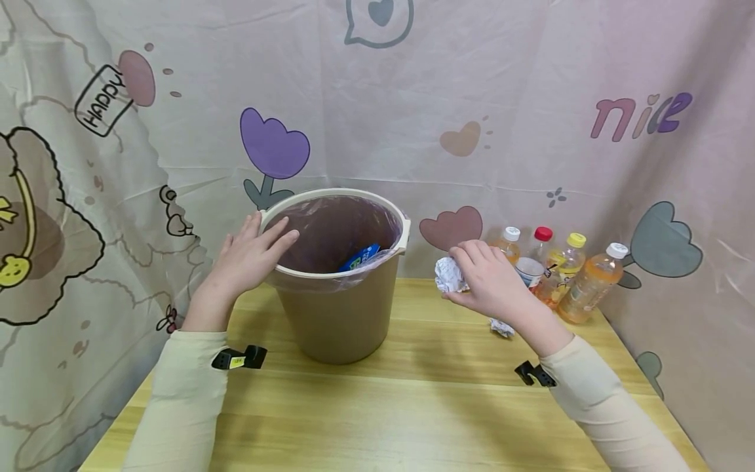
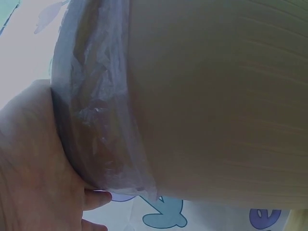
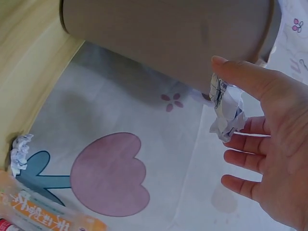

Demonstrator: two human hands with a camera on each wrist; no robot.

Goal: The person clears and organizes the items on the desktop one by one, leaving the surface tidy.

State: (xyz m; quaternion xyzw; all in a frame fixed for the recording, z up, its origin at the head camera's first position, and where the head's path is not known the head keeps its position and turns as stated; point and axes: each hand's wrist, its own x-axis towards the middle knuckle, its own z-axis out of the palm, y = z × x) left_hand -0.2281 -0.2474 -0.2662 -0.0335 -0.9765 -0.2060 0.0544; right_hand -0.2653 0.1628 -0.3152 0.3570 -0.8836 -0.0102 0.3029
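Observation:
A crumpled paper ball (image 1: 451,275) is pinched between the thumb and fingers of my right hand (image 1: 492,278), raised above the table to the right of the bin. The right wrist view shows the same paper ball (image 3: 228,109) with print on it. My left hand (image 1: 250,255) rests against the left side of the rim of a brown trash bin (image 1: 336,321), its fingers fairly straight. A clear plastic liner (image 2: 103,96) folds over the bin's rim. Inside the bin lies a blue wrapper (image 1: 360,257), partly hidden by the front wall.
A second crumpled paper (image 1: 502,328) lies on the wooden table (image 1: 366,419) below my right hand. Several drink bottles (image 1: 592,285) stand at the back right, and a cup (image 1: 529,270) is among them, partly hidden. A printed curtain (image 1: 366,118) hangs behind the table.

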